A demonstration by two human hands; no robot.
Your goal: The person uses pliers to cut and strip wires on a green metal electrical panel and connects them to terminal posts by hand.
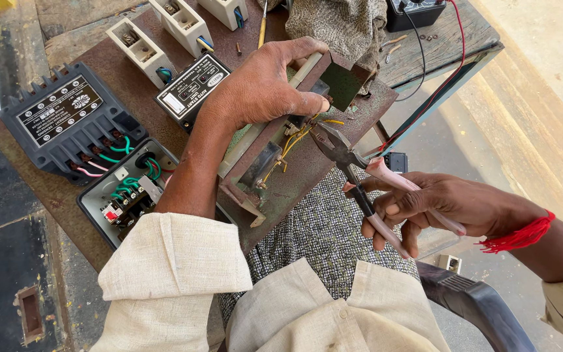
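Note:
My left hand (pixel 265 85) grips a rusty metal frame part (pixel 275 150) mounted on a rusty panel board (pixel 307 176), with the thumb pressing near yellow wires (pixel 294 138). In my right hand (pixel 434 205) I hold pliers (pixel 360 176) with pale pink handles. Their dark jaws point up-left and touch the yellow wires just below my left thumb. A red thread is tied around my right wrist (pixel 519 236).
The board carries a black finned box (pixel 66 120), an open switch case with green wires (pixel 128 189), a black labelled unit (pixel 190 85) and white fuse holders (pixel 164 32). A cloth (pixel 340 26) and a meter with red and black leads (pixel 415 13) lie on a wooden bench. A chair arm (pixel 474 303) is lower right.

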